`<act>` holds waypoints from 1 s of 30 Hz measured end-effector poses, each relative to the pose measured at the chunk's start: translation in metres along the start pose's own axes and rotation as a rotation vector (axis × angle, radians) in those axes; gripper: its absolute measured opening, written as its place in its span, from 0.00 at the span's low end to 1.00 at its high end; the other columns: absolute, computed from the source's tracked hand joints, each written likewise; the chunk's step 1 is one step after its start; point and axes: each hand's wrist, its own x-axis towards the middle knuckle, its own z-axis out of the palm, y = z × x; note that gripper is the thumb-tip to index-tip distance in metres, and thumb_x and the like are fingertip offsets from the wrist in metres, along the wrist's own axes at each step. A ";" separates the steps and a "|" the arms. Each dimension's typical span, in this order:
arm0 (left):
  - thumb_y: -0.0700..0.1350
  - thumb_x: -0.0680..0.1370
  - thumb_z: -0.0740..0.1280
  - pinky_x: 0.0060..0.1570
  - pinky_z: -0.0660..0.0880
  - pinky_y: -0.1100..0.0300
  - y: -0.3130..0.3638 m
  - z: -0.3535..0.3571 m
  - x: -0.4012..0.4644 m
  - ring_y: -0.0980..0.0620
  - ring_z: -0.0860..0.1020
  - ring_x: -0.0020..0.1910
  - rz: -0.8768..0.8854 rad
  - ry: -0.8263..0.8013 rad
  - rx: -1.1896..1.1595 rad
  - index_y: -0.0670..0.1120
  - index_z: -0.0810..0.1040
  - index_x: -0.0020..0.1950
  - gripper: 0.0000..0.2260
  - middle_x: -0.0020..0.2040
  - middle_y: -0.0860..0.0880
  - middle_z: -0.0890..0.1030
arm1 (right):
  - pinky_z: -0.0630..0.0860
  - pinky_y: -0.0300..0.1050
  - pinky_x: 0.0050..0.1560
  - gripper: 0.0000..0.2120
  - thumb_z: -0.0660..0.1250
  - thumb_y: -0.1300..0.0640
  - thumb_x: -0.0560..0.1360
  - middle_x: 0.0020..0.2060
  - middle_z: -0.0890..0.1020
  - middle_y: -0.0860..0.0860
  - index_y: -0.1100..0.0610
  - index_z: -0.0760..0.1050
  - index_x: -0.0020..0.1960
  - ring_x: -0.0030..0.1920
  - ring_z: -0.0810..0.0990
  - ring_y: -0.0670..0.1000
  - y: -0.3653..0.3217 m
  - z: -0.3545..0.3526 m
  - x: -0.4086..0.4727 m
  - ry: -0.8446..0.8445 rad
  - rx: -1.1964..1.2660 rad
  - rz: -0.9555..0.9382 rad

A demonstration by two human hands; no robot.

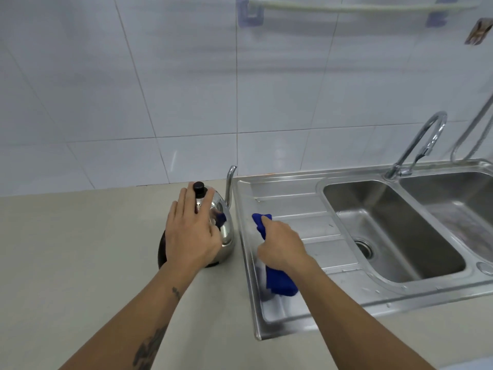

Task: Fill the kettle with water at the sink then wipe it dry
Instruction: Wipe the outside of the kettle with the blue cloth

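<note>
A shiny steel kettle (225,231) with a black lid knob and a thin gooseneck spout stands on the beige counter, just left of the sink's drainboard (290,198). My left hand (190,231) lies flat over the kettle's top and near side, fingers spread beside the knob, hiding its handle. My right hand (282,244) hovers over the drainboard, closed around a blue cloth (278,280) that sticks out above and below my fist. The cloth is apart from the kettle, about a hand's width to its right.
A steel double sink fills the right side, with a left basin (394,231) and drain, and a curved chrome faucet (418,145) behind it. A hose hangs at the far right. White tiled wall with a towel rail (346,8) rises behind. Beige counter (80,249) extends left.
</note>
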 end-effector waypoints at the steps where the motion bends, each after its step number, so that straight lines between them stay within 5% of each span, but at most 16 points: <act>1: 0.45 0.71 0.58 0.70 0.66 0.43 -0.002 0.000 0.000 0.40 0.66 0.74 0.024 0.014 -0.023 0.51 0.66 0.75 0.30 0.76 0.41 0.65 | 0.76 0.49 0.51 0.16 0.65 0.64 0.71 0.53 0.76 0.54 0.57 0.69 0.59 0.53 0.78 0.57 0.004 -0.001 -0.001 -0.019 -0.074 0.025; 4: 0.45 0.72 0.59 0.69 0.68 0.44 -0.008 -0.001 0.003 0.43 0.69 0.72 0.086 0.044 -0.094 0.54 0.69 0.72 0.27 0.74 0.47 0.69 | 0.72 0.50 0.60 0.26 0.65 0.59 0.74 0.65 0.73 0.59 0.61 0.64 0.70 0.64 0.73 0.61 0.018 0.021 0.000 -0.075 -0.246 0.066; 8: 0.43 0.71 0.62 0.70 0.67 0.48 -0.015 -0.001 0.006 0.47 0.68 0.73 0.122 0.035 -0.165 0.57 0.70 0.71 0.28 0.73 0.52 0.70 | 0.62 0.61 0.74 0.36 0.58 0.45 0.79 0.79 0.57 0.60 0.58 0.50 0.80 0.77 0.57 0.66 0.041 0.074 -0.011 -0.033 -0.319 0.041; 11: 0.42 0.70 0.64 0.69 0.67 0.51 -0.015 -0.003 0.007 0.49 0.69 0.72 0.126 0.034 -0.207 0.57 0.71 0.70 0.28 0.73 0.55 0.70 | 0.46 0.65 0.78 0.38 0.50 0.38 0.80 0.82 0.44 0.57 0.54 0.41 0.82 0.80 0.42 0.64 0.058 0.099 -0.022 -0.092 -0.314 -0.001; 14: 0.42 0.69 0.64 0.68 0.67 0.53 -0.016 -0.007 0.007 0.51 0.69 0.71 0.130 0.003 -0.236 0.58 0.71 0.70 0.29 0.73 0.57 0.69 | 0.42 0.66 0.78 0.39 0.51 0.38 0.80 0.82 0.41 0.56 0.54 0.39 0.82 0.80 0.39 0.63 0.060 0.098 -0.019 -0.124 -0.287 0.028; 17: 0.39 0.69 0.65 0.67 0.67 0.56 -0.017 -0.010 0.008 0.55 0.69 0.69 0.150 -0.001 -0.277 0.58 0.72 0.70 0.30 0.72 0.59 0.69 | 0.45 0.68 0.77 0.37 0.55 0.42 0.79 0.82 0.48 0.56 0.55 0.45 0.82 0.80 0.44 0.64 0.043 0.083 -0.007 -0.159 -0.181 0.086; 20: 0.35 0.70 0.65 0.63 0.68 0.60 -0.018 -0.014 0.010 0.56 0.71 0.65 0.156 0.012 -0.352 0.58 0.75 0.68 0.29 0.70 0.60 0.71 | 0.64 0.65 0.72 0.26 0.61 0.49 0.75 0.71 0.70 0.52 0.54 0.63 0.72 0.72 0.68 0.59 0.021 0.061 0.004 -0.036 0.041 0.031; 22: 0.35 0.71 0.63 0.62 0.73 0.59 -0.022 -0.014 0.011 0.56 0.73 0.65 0.154 0.014 -0.413 0.57 0.77 0.67 0.28 0.70 0.60 0.72 | 0.78 0.48 0.56 0.25 0.64 0.54 0.77 0.70 0.72 0.50 0.53 0.64 0.73 0.56 0.78 0.48 0.007 0.045 0.011 -0.001 0.349 0.025; 24: 0.35 0.72 0.62 0.64 0.74 0.56 -0.027 -0.012 0.011 0.57 0.72 0.68 0.136 0.002 -0.494 0.57 0.78 0.66 0.26 0.71 0.60 0.72 | 0.74 0.35 0.48 0.33 0.65 0.58 0.79 0.76 0.67 0.51 0.52 0.57 0.80 0.54 0.77 0.44 -0.004 0.029 0.021 -0.009 0.595 0.065; 27: 0.36 0.73 0.61 0.66 0.73 0.54 -0.034 -0.010 0.004 0.59 0.73 0.68 0.095 0.050 -0.596 0.56 0.78 0.66 0.25 0.70 0.60 0.73 | 0.71 0.47 0.66 0.34 0.66 0.60 0.78 0.76 0.68 0.54 0.49 0.56 0.80 0.71 0.71 0.54 -0.016 0.016 0.038 -0.006 0.775 0.098; 30: 0.35 0.74 0.62 0.67 0.73 0.51 -0.043 -0.006 -0.012 0.55 0.74 0.67 -0.040 0.162 -0.666 0.54 0.78 0.66 0.23 0.67 0.56 0.76 | 0.72 0.56 0.69 0.31 0.64 0.63 0.79 0.57 0.80 0.50 0.49 0.60 0.78 0.56 0.78 0.47 -0.025 0.009 0.053 -0.014 0.823 0.103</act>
